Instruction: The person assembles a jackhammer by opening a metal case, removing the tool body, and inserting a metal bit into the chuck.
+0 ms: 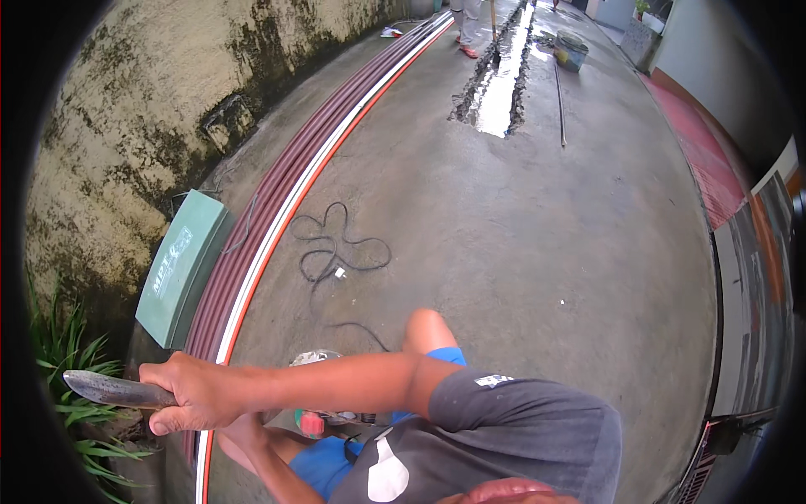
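Observation:
Stretched across to the left, my right hand (195, 391) is closed around a grey metal tool (116, 390) with a flat, tapering, rounded end. My left hand (245, 430) is lower, beside the long pipes. The right forearm partly covers it and its fingers are hidden. Under and beside that forearm is a partly hidden item with a round metallic top (312, 357) and a red knob-like part (311, 423). A bundle of brown pipes (281, 181) runs along the left, with a white pipe (270, 242) and an orange one (238, 317) alongside.
A green box (180, 267) leans by the pipes near the mossy wall (159, 109). A black cable (348, 267) with a white plug lies on the concrete. Farther off are a water-filled trench (497, 101), a bucket (572, 52), a thin rod (561, 109) and a person's legs (470, 25).

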Demonstrator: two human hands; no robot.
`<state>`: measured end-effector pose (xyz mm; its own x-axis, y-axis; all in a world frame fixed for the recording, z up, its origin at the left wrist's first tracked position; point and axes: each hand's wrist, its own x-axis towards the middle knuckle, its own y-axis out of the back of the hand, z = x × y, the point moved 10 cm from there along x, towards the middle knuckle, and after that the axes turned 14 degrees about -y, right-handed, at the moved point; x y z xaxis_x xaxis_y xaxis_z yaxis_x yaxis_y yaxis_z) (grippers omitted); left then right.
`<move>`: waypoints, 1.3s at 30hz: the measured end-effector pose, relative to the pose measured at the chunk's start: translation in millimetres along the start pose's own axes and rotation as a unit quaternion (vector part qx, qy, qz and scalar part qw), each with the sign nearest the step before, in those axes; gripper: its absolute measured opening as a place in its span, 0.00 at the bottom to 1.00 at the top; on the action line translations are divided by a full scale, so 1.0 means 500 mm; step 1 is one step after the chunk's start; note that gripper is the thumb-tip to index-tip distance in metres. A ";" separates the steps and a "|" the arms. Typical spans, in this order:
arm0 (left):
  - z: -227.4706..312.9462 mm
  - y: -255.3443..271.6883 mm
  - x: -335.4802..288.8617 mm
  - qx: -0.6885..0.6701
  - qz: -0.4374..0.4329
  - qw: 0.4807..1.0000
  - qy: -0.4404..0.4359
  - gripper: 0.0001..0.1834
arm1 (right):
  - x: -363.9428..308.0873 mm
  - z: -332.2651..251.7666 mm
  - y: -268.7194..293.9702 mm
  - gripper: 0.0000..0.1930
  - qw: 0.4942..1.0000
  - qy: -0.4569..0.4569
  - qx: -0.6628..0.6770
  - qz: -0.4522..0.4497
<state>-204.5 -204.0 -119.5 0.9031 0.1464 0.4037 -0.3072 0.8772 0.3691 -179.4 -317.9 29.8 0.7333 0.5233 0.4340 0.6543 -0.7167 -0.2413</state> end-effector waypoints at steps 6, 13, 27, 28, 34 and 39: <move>0.049 -0.031 -0.007 -0.057 0.011 0.997 -0.060 0.41 | -0.017 -0.012 0.014 0.20 0.998 0.009 -0.065 0.026; 0.046 -0.021 -0.017 -0.034 0.030 0.998 -0.036 0.39 | -0.019 -0.012 -0.002 0.16 0.996 0.045 -0.067 0.046; 0.039 -0.002 -0.015 -0.011 0.001 0.999 -0.044 0.41 | -0.009 0.004 -0.007 0.18 0.997 0.022 -0.066 0.042; 0.041 -0.003 -0.018 -0.033 0.009 0.998 -0.043 0.40 | -0.011 0.002 -0.008 0.18 0.996 0.023 -0.072 0.041; -0.005 0.005 -0.023 -0.093 0.030 0.995 -0.012 0.36 | -0.002 0.008 -0.018 0.19 0.993 0.056 -0.089 0.047; 0.078 0.018 -0.020 -0.051 -0.016 0.986 -0.156 0.34 | 0.001 0.016 -0.026 0.19 0.994 0.059 -0.084 0.041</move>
<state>-227.9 -215.3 -87.7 0.7711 -0.0164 0.6365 -0.2330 0.9231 0.3061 -186.1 -304.5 26.5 0.7502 0.4095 0.5192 0.5459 -0.8266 -0.1367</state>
